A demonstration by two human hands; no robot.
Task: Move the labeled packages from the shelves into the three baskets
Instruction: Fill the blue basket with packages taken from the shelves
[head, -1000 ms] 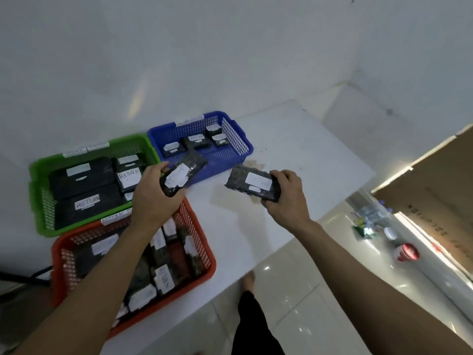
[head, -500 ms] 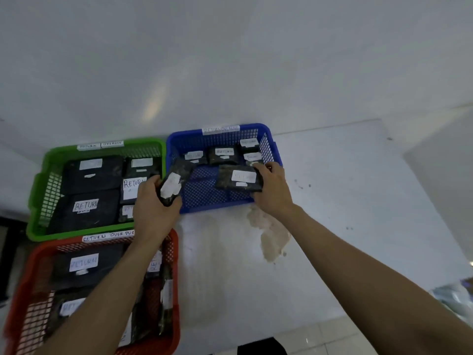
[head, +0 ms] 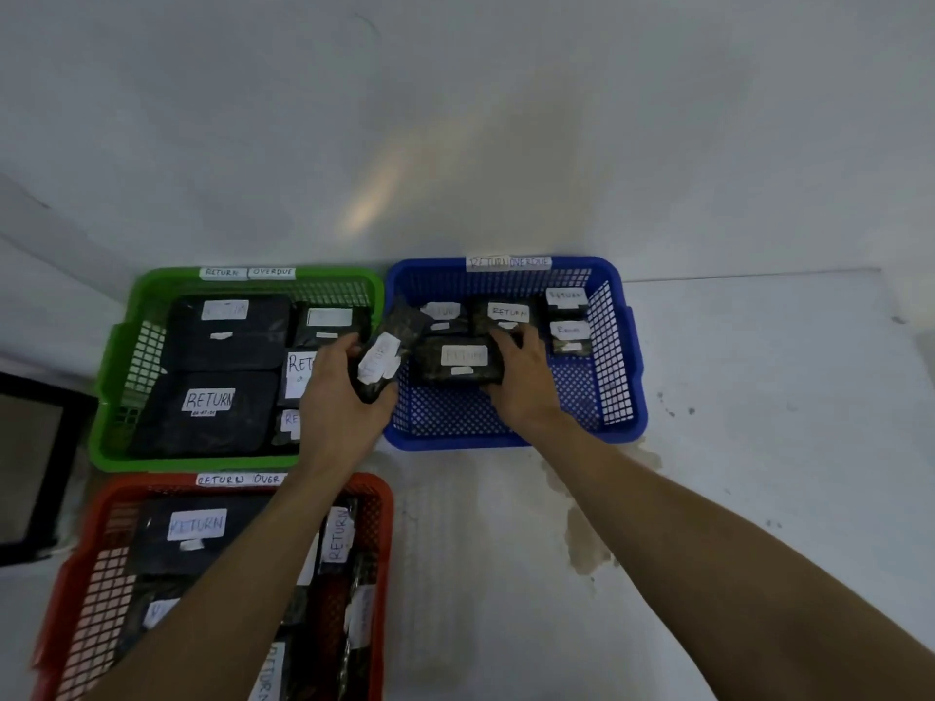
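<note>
Three perforated plastic baskets sit on the white tabletop (head: 733, 447). The green plastic basket (head: 116, 376) is at far left and the blue plastic basket (head: 620, 356) is just beside it on the right; their walls look close to touching. The red plastic basket (head: 86, 574) is nearer to you, below the green one. Each carries a paper strip on its far rim reading RETURN OVERDUE.

Your left hand (head: 336, 402) grips a small black wrapped package with a white paper label (head: 387, 354), fingers curled round its lower end. It is tilted, with its upper end over the left wall of the blue basket, at the seam between green and blue.

Your right hand (head: 526, 382) is inside the blue basket, holding a flat black package with a white label (head: 458, 361) by its right edge. The package lies level, low in the basket; whether it rests on the mesh floor, you cannot tell from this view.

The blue basket also holds four small black labeled packages (head: 508, 313) along its far wall, labels reading RETURN where legible. The green basket holds two large black labeled packages (head: 207, 412) plus smaller ones at the right. The red basket holds several black labeled packages (head: 197, 528), partly covered by your left forearm.

A brownish stain (head: 582, 543) marks the tabletop below the blue basket. A dark framed panel (head: 30, 468) shows at the left edge.
</note>
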